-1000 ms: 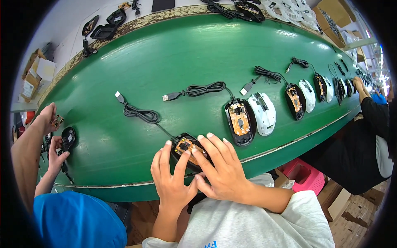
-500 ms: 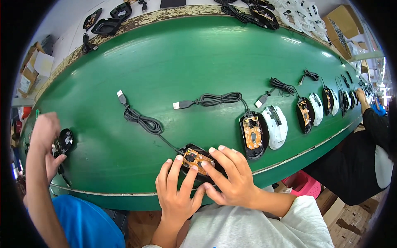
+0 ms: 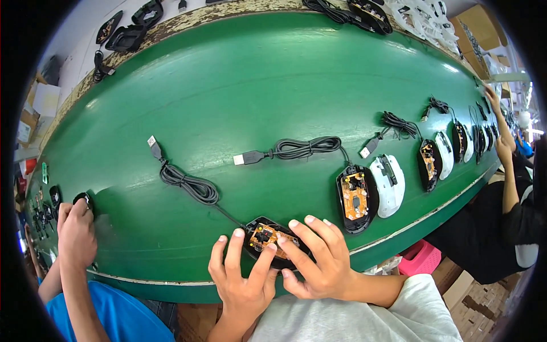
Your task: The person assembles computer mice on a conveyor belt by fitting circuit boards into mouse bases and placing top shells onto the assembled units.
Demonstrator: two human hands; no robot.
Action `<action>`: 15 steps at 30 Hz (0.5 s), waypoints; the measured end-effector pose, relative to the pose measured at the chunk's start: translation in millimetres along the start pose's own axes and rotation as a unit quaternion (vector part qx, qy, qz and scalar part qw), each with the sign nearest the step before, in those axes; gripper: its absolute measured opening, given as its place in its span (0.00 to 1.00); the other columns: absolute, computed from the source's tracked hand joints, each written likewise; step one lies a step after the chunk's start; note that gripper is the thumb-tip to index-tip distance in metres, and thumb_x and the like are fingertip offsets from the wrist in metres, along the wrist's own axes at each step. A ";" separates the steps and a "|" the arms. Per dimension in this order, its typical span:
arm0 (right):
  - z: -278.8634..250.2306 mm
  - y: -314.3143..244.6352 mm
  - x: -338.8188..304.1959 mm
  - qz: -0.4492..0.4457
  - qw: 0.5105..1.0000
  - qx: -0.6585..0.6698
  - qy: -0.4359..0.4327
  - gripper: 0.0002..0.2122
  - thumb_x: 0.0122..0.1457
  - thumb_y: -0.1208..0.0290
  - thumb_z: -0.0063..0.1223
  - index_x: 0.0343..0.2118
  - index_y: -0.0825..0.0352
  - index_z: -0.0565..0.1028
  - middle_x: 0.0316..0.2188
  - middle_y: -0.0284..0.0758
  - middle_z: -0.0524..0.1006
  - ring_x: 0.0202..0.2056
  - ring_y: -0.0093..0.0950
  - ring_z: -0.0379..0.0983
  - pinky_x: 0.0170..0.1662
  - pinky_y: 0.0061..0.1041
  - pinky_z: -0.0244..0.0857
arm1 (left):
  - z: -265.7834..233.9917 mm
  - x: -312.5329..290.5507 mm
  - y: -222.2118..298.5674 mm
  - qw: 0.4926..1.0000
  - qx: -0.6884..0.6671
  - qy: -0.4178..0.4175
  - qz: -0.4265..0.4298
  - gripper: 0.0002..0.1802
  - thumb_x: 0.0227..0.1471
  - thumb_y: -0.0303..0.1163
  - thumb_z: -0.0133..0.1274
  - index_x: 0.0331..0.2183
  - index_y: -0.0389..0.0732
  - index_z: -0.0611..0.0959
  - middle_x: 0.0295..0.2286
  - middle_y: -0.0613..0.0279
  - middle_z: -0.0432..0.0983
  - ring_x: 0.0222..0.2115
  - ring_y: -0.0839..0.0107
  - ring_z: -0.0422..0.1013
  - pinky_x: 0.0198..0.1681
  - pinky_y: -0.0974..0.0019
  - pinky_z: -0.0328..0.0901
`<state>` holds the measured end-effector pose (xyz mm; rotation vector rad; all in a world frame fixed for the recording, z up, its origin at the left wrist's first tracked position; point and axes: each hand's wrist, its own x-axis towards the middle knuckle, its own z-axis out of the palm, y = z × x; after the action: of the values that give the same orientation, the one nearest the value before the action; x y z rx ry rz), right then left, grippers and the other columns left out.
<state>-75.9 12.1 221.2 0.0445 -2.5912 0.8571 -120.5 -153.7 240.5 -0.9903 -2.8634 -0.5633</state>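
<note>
Right there, the hands (image 3: 321, 267) covered the near side of the open mouse (image 3: 263, 231)! Over left, a co-worker's hand (image 3: 77, 233) hid most of a black part (image 3: 84, 197), while the top edge sliced off a dark slab (image 3: 217, 1).

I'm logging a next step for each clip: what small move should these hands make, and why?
Probably press the orange circuit board gently, evenly down: it lies inside the open black mouse shell, and the left hand and right hand both touch it.
</note>
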 end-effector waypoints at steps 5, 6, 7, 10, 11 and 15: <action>2.5 0.7 -2.3 0.001 1.000 -0.001 0.009 0.23 0.49 0.60 0.55 0.48 0.65 0.80 0.53 0.45 0.75 0.52 0.41 0.71 0.54 0.42 0.66 | 0.3 -0.3 -1.1 1.000 0.015 0.003 -0.006 0.23 0.48 0.35 0.59 0.49 0.57 0.83 0.60 0.50 0.64 0.55 0.46 0.62 0.52 0.47 0.61; 2.9 0.1 -2.3 0.002 1.000 0.000 0.008 0.23 0.49 0.60 0.55 0.48 0.65 0.80 0.53 0.45 0.75 0.52 0.41 0.71 0.54 0.42 0.66 | -0.4 -0.3 -1.4 1.000 0.015 0.002 -0.006 0.23 0.48 0.35 0.59 0.49 0.57 0.83 0.60 0.50 0.64 0.55 0.46 0.62 0.52 0.47 0.61; 2.9 -0.2 -2.2 0.003 1.000 0.002 0.010 0.23 0.48 0.61 0.55 0.48 0.65 0.80 0.53 0.45 0.75 0.51 0.41 0.71 0.54 0.42 0.66 | -0.7 -0.1 -1.3 1.000 0.017 -0.003 -0.006 0.23 0.48 0.35 0.59 0.49 0.57 0.83 0.60 0.50 0.64 0.55 0.46 0.62 0.52 0.47 0.61; 2.4 -0.3 -2.0 0.010 1.000 0.004 0.015 0.23 0.47 0.62 0.56 0.47 0.65 0.80 0.52 0.44 0.75 0.51 0.42 0.71 0.54 0.41 0.66 | -0.9 1.4 -1.1 1.000 0.018 -0.018 -0.004 0.22 0.49 0.36 0.59 0.49 0.58 0.83 0.61 0.50 0.64 0.56 0.47 0.62 0.53 0.47 0.60; 1.4 0.4 -2.9 0.014 1.000 -0.001 0.014 0.23 0.47 0.62 0.56 0.47 0.65 0.80 0.52 0.44 0.75 0.51 0.42 0.71 0.54 0.41 0.66 | -0.8 1.4 -0.3 1.000 0.014 -0.020 -0.001 0.22 0.49 0.36 0.59 0.49 0.58 0.83 0.61 0.50 0.64 0.56 0.47 0.62 0.53 0.47 0.60; 3.3 5.0 -6.4 0.040 0.991 0.093 0.087 0.20 0.44 0.66 0.57 0.43 0.64 0.82 0.50 0.42 0.76 0.49 0.42 0.70 0.52 0.40 0.67 | -1.5 0.8 -2.3 0.999 0.041 -0.023 -0.013 0.23 0.49 0.37 0.59 0.49 0.59 0.82 0.62 0.49 0.63 0.56 0.47 0.62 0.53 0.47 0.60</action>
<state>-72.1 13.7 213.4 -0.0776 -2.3595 1.0798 -122.6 -155.5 241.3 -0.9663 -2.9175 -0.4264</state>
